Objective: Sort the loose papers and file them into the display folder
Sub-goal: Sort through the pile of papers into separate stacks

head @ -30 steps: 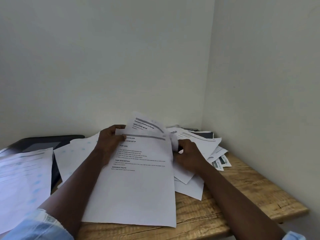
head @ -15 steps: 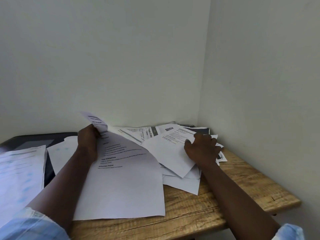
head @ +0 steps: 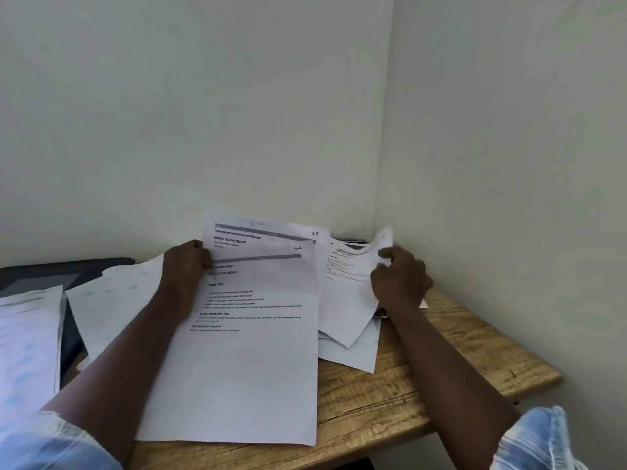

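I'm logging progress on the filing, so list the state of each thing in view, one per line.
sheet marked 66: printed side up, on the table.
left hand: grips its top left edge.
curled sheet: raised, top corner bent.
right hand: pinches the curled sheet.
right pile: loose, fanned out.
black folder: flat, partly under papers.

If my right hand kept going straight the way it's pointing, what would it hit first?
Probably the curled sheet your right hand pinches, then the back wall; depth is unclear.
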`<state>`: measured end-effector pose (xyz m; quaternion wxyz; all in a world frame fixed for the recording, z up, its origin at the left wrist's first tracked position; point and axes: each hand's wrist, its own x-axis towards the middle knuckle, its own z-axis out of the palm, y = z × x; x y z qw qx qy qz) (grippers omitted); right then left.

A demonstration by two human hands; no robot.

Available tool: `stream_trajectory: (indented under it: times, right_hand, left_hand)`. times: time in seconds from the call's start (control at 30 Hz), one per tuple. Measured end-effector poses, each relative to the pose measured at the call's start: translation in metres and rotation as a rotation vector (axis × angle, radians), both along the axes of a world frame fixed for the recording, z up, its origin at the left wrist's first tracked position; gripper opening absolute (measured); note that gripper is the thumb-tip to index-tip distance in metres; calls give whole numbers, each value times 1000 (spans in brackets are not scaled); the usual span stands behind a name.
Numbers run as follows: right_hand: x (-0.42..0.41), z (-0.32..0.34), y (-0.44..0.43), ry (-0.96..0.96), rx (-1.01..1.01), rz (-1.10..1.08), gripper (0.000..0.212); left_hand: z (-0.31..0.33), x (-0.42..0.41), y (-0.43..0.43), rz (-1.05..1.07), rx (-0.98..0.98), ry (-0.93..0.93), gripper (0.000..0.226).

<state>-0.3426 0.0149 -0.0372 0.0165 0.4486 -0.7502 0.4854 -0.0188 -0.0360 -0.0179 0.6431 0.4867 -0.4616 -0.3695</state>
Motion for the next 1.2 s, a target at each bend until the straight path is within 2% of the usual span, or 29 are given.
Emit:
stream_trajectory:
  times: [0.07, 0.1, 0.17, 0.27, 0.5, 0.8, 0.97, 1.1, 1.2]
  right_hand:
    - [3, 5, 0, -296, -275, 187, 31]
    - [5, 7, -1, -423, -339, 277, 34]
    - [7, 7, -4, -562, -393, 415, 39]
    - [8, 4, -7, -645, -401, 509, 39]
    - [11, 2, -10, -739, -390, 570, 32]
    - [18, 0, -10, -639, -323, 559, 39]
    - [19, 3, -6, -315, -434, 257, 40]
    - [19, 8, -3, -245, -529, 182, 38]
    - [18, 15, 3, -243, -617, 103, 38]
  left_hand:
    - [2, -4, 3, -18, -5, -13, 11]
    - [3, -6, 4, -31, -9, -19, 15]
    - [4, -9, 7, -62, -22, -21, 15]
    - [3, -10, 7, -78, -47, -4, 22]
    - [1, -12, 5, -110, -51, 31, 27]
    - [-9, -11, -3, -122, -81, -70, 22]
    - [-15, -8, -8, 34, -128, -314, 10]
    - [-14, -8, -5, 128, -128, -389, 14]
    - [-15, -3, -4, 254, -120, -539, 16]
